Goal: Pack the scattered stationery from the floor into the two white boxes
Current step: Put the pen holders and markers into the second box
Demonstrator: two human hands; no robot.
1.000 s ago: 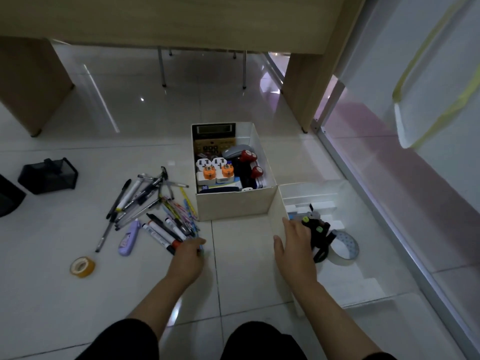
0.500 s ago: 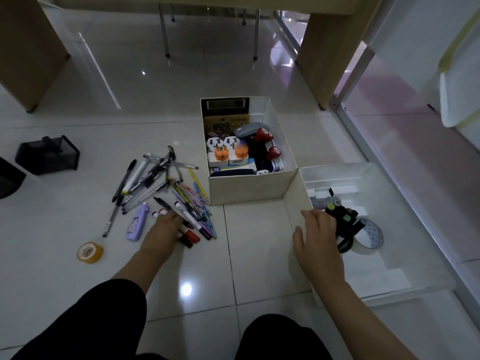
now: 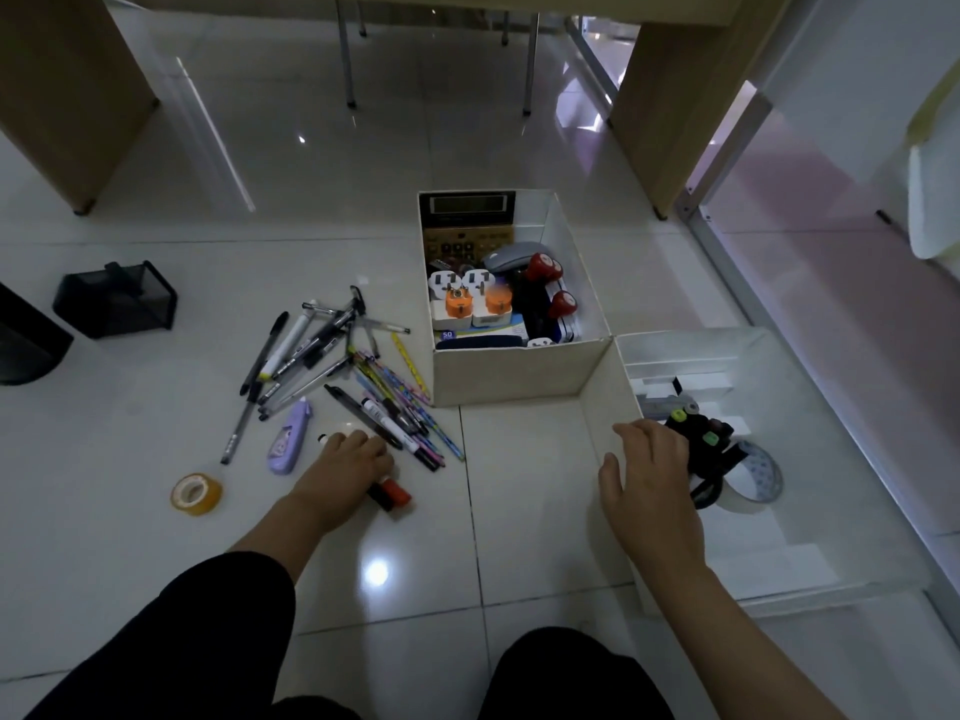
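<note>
Left hand (image 3: 348, 467) curled down onto the red-capped marker (image 3: 390, 495) lying slantwise on the floor beside the pen pile (image 3: 343, 371), while right hand (image 3: 649, 485), fingers relaxed, rested on the near white box (image 3: 613, 407).

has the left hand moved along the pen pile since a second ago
Yes. The left hand has slid left, away from the box with the calculator, toward the purple correction tape, onto a red-capped marker.

"50" on blue packet (image 3: 480, 332) in box (image 3: 514, 374)
</note>
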